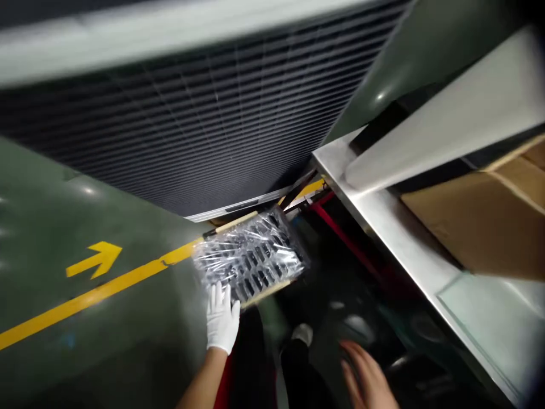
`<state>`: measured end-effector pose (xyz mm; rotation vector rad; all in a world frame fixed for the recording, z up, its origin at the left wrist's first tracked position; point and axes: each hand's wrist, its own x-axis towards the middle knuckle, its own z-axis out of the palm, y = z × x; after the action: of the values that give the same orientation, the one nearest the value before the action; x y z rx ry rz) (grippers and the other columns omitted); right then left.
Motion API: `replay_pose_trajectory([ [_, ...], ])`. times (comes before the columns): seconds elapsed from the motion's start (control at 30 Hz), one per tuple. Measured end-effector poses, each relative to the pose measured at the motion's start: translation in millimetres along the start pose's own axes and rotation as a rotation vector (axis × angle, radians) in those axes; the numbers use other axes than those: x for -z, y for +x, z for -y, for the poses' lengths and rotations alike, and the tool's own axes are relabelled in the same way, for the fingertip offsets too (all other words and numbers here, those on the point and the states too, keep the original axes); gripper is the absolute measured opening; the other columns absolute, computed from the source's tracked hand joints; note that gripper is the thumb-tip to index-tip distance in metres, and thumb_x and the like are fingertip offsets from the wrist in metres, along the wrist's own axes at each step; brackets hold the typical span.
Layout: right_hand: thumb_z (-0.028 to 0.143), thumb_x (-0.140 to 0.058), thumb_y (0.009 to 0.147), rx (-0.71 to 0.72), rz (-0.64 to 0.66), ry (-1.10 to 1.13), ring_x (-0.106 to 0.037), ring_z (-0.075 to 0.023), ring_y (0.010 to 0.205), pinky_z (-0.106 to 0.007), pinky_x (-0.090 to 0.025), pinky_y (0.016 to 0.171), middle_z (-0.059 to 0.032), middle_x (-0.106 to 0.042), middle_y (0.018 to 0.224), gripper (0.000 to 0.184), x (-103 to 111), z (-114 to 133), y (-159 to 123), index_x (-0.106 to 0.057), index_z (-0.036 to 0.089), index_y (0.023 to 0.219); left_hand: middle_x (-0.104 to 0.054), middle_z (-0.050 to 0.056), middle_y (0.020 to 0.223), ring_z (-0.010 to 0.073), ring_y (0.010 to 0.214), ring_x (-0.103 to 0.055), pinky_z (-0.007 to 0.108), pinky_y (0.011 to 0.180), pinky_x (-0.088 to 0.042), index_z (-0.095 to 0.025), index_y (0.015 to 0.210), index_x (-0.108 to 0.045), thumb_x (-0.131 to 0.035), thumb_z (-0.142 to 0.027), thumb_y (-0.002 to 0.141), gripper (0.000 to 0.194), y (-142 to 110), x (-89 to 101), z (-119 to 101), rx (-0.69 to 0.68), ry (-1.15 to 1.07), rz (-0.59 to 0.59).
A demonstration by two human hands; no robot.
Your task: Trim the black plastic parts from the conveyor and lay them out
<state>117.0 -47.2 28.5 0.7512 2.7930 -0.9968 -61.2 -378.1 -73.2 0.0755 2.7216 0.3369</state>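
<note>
Left hand (222,325), white-gloved: fingers extended, slightly apart, tips over the near-left corner of the plastic-wrapped tray (260,253); firm contact, cannot tell. Tray extends beyond and rightward of these fingertips. Right hand (369,379), bare: fingers loosely bent, gapped, well apart from tray.

A large dark-grey slatted panel with a pale metal frame (221,113) is the landmark. Below its left part, the glossy dark-green floor (38,227) carries a broad yellow painted line (102,295) and, nearer the panel, a yellow painted arrow (96,261). White light reflections (88,190) shine on the floor to either side of it. Right of the panel stands a silvery metal tabletop (392,233) bearing a thick pale-grey post (447,113).
</note>
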Motion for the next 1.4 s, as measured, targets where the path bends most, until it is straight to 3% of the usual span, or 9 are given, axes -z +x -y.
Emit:
replay_pose_trajectory([
  [0.07, 0.044, -0.047, 0.102, 0.202, 0.121, -0.073, -0.065, -0.0366, 0.131, -0.058, -0.059, 0.106, -0.0135, -0.068, 0.142, 0.045, -80.4, 30.3, 82.2, -0.065, 0.031, 0.142, -0.027, 0.017, 0.174, 0.0369, 0.162, -0.019, 0.060, 0.130, -0.020, -0.017, 0.157, -0.048, -0.057, -0.036, 0.102, 0.059, 53.8, -35.9, 3.5, -0.071, 0.016, -0.013],
  [0.13, 0.036, -0.048, 0.104, 0.351, 0.190, -0.138, -0.047, -0.0337, 0.150, -0.056, -0.045, 0.123, -0.0113, -0.056, 0.157, 0.049, -151.4, 53.5, 166.7, -0.057, 0.024, 0.151, -0.024, 0.015, 0.176, 0.0373, 0.163, -0.014, 0.059, 0.131, -0.015, -0.017, 0.159, -0.048, -0.053, -0.037, 0.103, 0.059, 94.7, -66.0, 6.9, -0.138, 0.025, -0.025],
  [0.23, 0.032, -0.051, 0.104, 0.545, 0.269, -0.220, -0.024, -0.0309, 0.162, -0.053, -0.021, 0.134, -0.0085, -0.037, 0.170, 0.057, -228.6, 72.0, 275.8, -0.048, 0.016, 0.158, -0.021, 0.015, 0.176, 0.0399, 0.163, -0.012, 0.063, 0.130, -0.012, -0.018, 0.160, -0.047, -0.049, -0.040, 0.104, 0.060, 128.6, -95.6, 10.9, -0.192, 0.033, -0.045],
  [0.33, 0.034, -0.050, 0.106, 0.633, 0.281, -0.294, -0.015, -0.0302, 0.164, -0.053, -0.011, 0.135, -0.0127, -0.026, 0.174, 0.063, -264.2, 74.1, 347.3, -0.038, 0.008, 0.163, -0.023, 0.018, 0.175, 0.0422, 0.163, -0.014, 0.066, 0.129, -0.013, -0.017, 0.158, -0.050, -0.050, -0.040, 0.104, 0.059, 137.8, -107.1, 13.8, -0.215, 0.039, -0.054],
  [0.43, 0.039, -0.046, 0.108, 0.657, 0.259, -0.354, -0.010, -0.0315, 0.164, -0.054, -0.009, 0.135, -0.0163, -0.021, 0.175, 0.067, -270.2, 67.6, 382.7, -0.033, 0.005, 0.164, -0.026, 0.022, 0.173, 0.0449, 0.162, -0.015, 0.068, 0.127, -0.016, -0.015, 0.156, -0.053, -0.053, -0.039, 0.102, 0.059, 138.1, -108.0, 15.7, -0.234, 0.045, -0.055],
  [0.8, 0.038, -0.045, 0.108, 0.688, 0.222, -0.374, -0.022, -0.0358, 0.161, -0.058, -0.018, 0.133, -0.0225, -0.034, 0.169, 0.064, -268.7, 62.2, 397.0, -0.039, 0.002, 0.160, -0.035, 0.024, 0.169, 0.0472, 0.156, -0.031, 0.068, 0.124, -0.024, -0.018, 0.154, -0.056, -0.058, -0.038, 0.101, 0.057, 144.5, -93.2, 8.9, -0.217, 0.119, 0.008],
  [1.03, 0.033, -0.041, 0.109, 0.868, 0.275, -0.335, -0.015, -0.0320, 0.164, -0.056, -0.013, 0.135, -0.0186, -0.031, 0.172, 0.060, -249.2, 74.9, 369.5, -0.039, 0.003, 0.161, -0.034, 0.021, 0.171, 0.0480, 0.157, -0.029, 0.069, 0.125, -0.021, -0.016, 0.154, -0.056, -0.056, -0.037, 0.101, 0.057, 142.0, -83.0, -7.9, -0.196, 0.114, -0.033],
  [1.17, 0.037, -0.050, 0.107, 1.017, 0.377, -0.321, -0.024, -0.0338, 0.161, -0.055, -0.016, 0.134, -0.0175, -0.034, 0.171, 0.062, -266.8, 61.7, 356.3, -0.042, 0.005, 0.160, -0.029, 0.020, 0.173, 0.0462, 0.159, -0.025, 0.068, 0.127, -0.016, -0.015, 0.158, -0.050, -0.054, -0.043, 0.101, 0.063, 150.2, -93.4, -28.1, -0.205, 0.112, -0.053],
  [1.4, 0.041, -0.046, 0.109, 1.033, 0.377, -0.333, -0.020, -0.0326, 0.162, -0.055, -0.014, 0.134, -0.0167, -0.030, 0.172, 0.063, -279.5, 46.6, 355.2, -0.041, 0.006, 0.161, -0.022, 0.022, 0.174, 0.0462, 0.160, -0.020, 0.069, 0.127, -0.012, -0.010, 0.160, -0.044, -0.055, -0.042, 0.100, 0.069, 158.0, -117.8, -33.4, -0.173, 0.100, -0.077],
])
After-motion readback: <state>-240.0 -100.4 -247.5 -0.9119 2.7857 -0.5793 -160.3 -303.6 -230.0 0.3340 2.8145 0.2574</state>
